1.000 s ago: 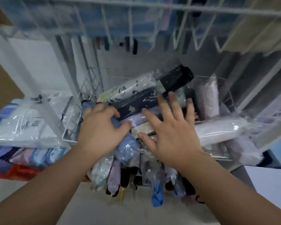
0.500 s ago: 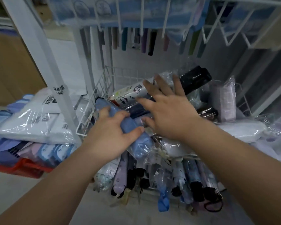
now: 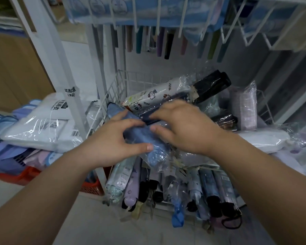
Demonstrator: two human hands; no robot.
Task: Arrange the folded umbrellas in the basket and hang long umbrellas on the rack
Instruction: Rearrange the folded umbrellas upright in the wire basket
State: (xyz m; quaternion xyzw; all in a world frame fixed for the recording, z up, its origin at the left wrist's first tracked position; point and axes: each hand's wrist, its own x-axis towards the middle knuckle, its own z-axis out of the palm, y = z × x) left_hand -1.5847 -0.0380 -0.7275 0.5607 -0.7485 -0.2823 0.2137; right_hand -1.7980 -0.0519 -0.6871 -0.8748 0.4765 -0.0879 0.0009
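Left hand [image 3: 111,140] grips blue umbrella [image 3: 136,136] at basket [image 3: 131,82] front-left; right hand [image 3: 184,126] blurred, grip unclear. Best laid flat, handle toward front edge.

white packet [image 3: 39,133] reads, perhaps, 雨衣

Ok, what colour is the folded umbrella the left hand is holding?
The folded umbrella is plain light blue, seen through its clear wrapping in the head view.
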